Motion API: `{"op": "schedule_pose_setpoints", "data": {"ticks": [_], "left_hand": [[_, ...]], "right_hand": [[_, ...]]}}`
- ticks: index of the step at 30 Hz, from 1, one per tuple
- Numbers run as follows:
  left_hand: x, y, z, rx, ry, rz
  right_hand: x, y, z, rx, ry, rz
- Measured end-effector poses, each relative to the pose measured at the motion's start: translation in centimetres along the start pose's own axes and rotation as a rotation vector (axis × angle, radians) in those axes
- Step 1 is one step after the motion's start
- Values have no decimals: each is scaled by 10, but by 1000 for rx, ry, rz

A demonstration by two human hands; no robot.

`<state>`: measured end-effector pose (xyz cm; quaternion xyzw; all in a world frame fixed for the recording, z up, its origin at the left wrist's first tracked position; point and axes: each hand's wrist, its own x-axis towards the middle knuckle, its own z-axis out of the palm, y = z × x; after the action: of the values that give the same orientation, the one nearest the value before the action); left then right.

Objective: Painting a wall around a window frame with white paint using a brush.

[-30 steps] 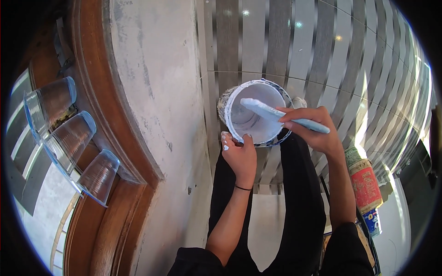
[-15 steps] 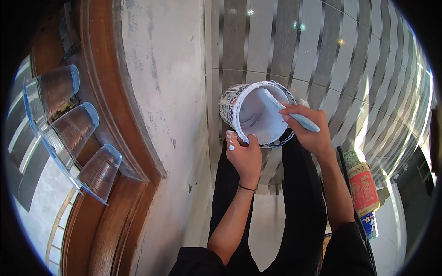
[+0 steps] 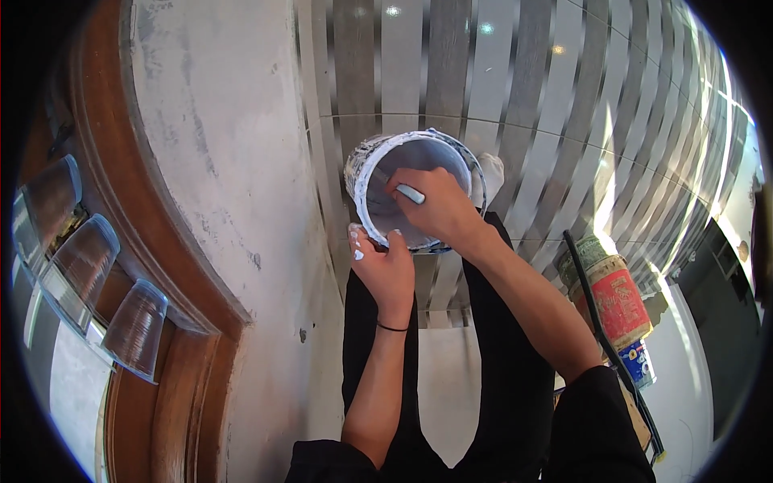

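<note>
Clamping the bucket (image 3: 360, 190) at its seven o'clock rim with the left hand (image 3: 382, 272), and clutching, probably, a pale-handled brush (image 3: 411, 194) inside with the right hand (image 3: 440, 206)!

The right hand (image 3: 437, 205) has moved its brush (image 3: 411, 193) deeper into the bucket (image 3: 362, 185).

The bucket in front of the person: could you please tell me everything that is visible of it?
The round bucket looks like plastic: pale inside, white smears on its rim, dark markings outside. What seems a thin handle curves along its right side. Its open mouth faces the camera. The left hand grips its near rim; the right hand, holding a pale-handled tool, reaches inside.
</note>
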<state>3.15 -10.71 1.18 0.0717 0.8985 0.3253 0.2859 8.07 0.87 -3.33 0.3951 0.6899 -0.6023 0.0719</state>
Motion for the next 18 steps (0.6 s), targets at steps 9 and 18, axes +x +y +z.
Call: {"op": "schedule_pose_setpoints", "data": {"ticks": [9, 18], "left_hand": [[2, -2, -2, -68, -30, -109], [6, -2, -5, -3, 66, -127]], "right_hand": [[7, -7, 15, -155, -113, -23], [-7, -29, -67, 392, -57, 68]]}}
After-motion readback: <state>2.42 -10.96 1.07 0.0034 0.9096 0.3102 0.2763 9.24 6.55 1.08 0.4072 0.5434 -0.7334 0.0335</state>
